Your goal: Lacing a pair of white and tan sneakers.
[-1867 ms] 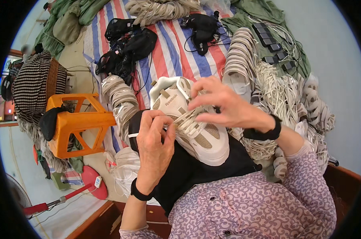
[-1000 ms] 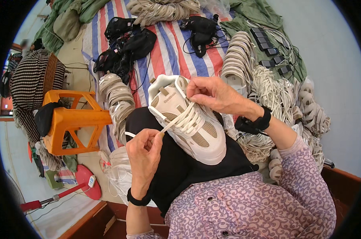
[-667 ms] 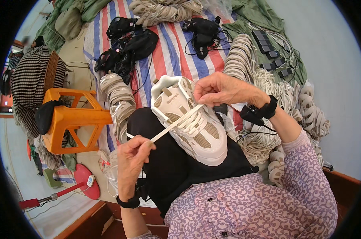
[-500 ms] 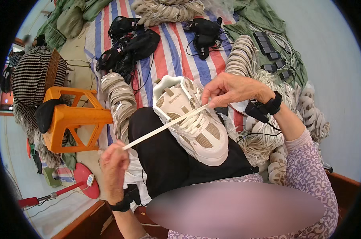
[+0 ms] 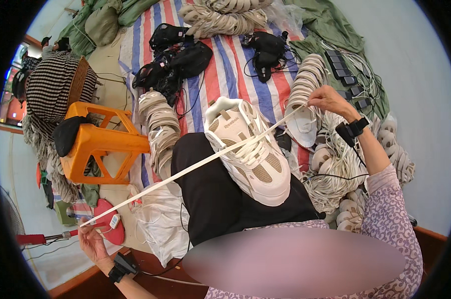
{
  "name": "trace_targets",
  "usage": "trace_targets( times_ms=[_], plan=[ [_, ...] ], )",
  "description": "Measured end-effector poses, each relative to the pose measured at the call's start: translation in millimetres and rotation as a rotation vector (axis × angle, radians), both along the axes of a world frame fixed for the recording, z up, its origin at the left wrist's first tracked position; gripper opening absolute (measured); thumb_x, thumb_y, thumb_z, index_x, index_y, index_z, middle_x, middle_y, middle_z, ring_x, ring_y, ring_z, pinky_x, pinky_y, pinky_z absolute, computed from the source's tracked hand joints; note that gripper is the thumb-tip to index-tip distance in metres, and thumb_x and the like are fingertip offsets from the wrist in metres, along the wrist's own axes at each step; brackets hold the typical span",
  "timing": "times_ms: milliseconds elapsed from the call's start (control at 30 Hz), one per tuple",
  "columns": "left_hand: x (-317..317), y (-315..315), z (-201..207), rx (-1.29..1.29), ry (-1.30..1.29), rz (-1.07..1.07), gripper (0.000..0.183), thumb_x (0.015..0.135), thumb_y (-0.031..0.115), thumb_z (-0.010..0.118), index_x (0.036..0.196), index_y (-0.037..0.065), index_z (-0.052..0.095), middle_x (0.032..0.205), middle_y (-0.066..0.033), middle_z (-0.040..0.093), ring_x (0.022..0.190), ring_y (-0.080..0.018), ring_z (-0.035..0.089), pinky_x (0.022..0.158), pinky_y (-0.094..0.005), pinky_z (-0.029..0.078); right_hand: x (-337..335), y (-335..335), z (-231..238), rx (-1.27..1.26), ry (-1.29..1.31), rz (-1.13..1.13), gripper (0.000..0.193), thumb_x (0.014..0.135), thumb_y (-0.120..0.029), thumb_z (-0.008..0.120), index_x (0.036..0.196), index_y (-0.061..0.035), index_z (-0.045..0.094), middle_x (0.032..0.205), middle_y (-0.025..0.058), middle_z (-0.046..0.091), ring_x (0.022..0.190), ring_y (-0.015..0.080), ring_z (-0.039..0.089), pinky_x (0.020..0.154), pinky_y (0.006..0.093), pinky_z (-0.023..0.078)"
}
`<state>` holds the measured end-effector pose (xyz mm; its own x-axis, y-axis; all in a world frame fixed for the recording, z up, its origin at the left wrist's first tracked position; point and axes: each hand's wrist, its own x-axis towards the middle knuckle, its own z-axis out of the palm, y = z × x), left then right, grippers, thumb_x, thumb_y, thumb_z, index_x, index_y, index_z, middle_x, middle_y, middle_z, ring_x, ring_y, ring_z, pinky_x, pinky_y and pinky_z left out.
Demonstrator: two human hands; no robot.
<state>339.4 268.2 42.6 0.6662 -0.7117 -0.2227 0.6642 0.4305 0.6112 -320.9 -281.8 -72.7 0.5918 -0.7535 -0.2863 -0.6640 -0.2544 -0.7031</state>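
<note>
A cream shoelace is pulled into a straight slanting line between my two hands. My left hand pinches one end at the lower left, out past my lap. At the upper right, the fingertips of my right hand are closed on the lace. Below it, a white and beige sneaker rests on my black-clad lap, toe toward me. The lace crosses over the sneaker's lacing; where it joins the eyelets I cannot make out.
A striped sheet covers the floor ahead, with black bundles on it. Stacked shoe parts lie left of my lap, beside an orange stool. A heap of pale laces lies on the right. Dark power adapters sit farther back.
My hands have moved far apart: the left went down and left, the right went up and right. A much longer stretch of shoelace now runs between them.
</note>
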Motion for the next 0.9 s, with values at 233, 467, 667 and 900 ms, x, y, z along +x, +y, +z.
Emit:
trace_targets(
  times_ms=[233, 467, 667, 900],
  plan=[
    [32, 68, 20, 0.097, -0.123, 0.174, 0.044, 0.102, 0.006, 0.052, 0.139, -0.014, 0.039, 0.106, -0.0185, 0.064, 0.09, -0.0177, 0.066, 0.066, -0.023, 0.053, -87, -12, -22, 0.229, -0.339, -0.546, 0.019, 0.095, -0.018, 0.064, 0.096, -0.0011, 0.071, 0.061, 0.0003, 0.059, 0.044, 0.0068, 0.047, 0.041, 0.0221, 0.036],
    [32, 111, 19, 0.176, -0.258, 0.366, 0.025, 0.096, 0.004, 0.059, 0.118, -0.006, 0.056, 0.098, -0.0106, 0.068, 0.082, -0.0128, 0.068, 0.059, -0.0202, 0.053, -218, -50, -103, 0.41, -0.882, -0.979, 0.025, 0.098, -0.021, 0.061, 0.118, -0.0094, 0.068, 0.089, 0.0022, 0.069, 0.074, 0.0113, 0.064, 0.061, 0.0223, 0.049],
    [-1, 96, 18, 0.221, -0.379, 0.609, 0.009, 0.093, 0.005, 0.067, 0.101, 0.002, 0.064, 0.088, -0.0023, 0.069, 0.076, -0.0069, 0.068, 0.056, -0.0161, 0.053, -339, -78, -162, 0.327, -1.132, -1.002, 0.033, 0.101, -0.01, 0.052, 0.13, 0.0061, 0.055, 0.129, 0.016, 0.061, 0.117, 0.0235, 0.062, 0.098, 0.03, 0.051],
    [-31, 39, 43, 0.21, -0.303, 0.622, 0.013, 0.096, 0.004, 0.062, 0.108, -0.001, 0.059, 0.095, -0.0065, 0.067, 0.075, -0.0089, 0.065, 0.062, -0.0158, 0.055, -405, -85, -148, 0.384, -1.325, -0.893, 0.046, 0.103, -0.012, 0.046, 0.143, 0.0098, 0.041, 0.139, 0.0164, 0.054, 0.11, 0.0205, 0.06, 0.096, 0.0273, 0.051]
  ],
)
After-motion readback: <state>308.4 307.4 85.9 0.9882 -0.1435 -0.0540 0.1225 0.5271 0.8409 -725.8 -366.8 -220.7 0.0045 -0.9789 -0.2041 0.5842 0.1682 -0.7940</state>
